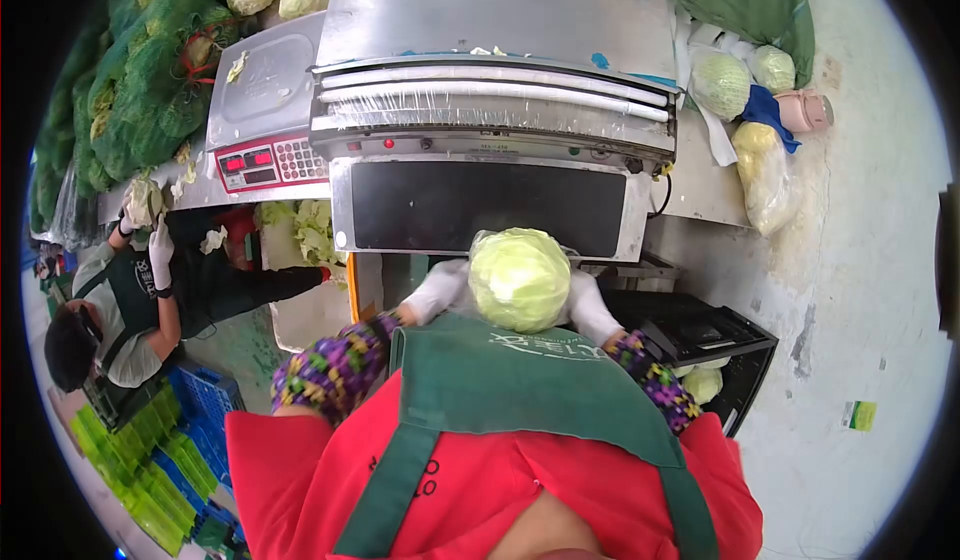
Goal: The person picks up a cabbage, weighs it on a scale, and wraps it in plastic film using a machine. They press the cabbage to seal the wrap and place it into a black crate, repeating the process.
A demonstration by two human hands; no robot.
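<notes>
Left hand point(437, 295) and right hand point(590, 312), both white-gloved, are clamping the cabbage point(520, 280) from opposite sides, palms pressing against it, holding it above the green apron point(520, 380), just in front of the wrapping machine point(490, 120).

Your view is bright and evenly lit from overhead, with soft, faint shadows. Glare streaks the far steel wrapping machine point(500, 20) and its film roll point(490, 95). The cabbage point(519, 280) near you looks sharp, while your red top point(480, 490) blurs. Fisheye distortion bends everything toward a black round border.
</notes>
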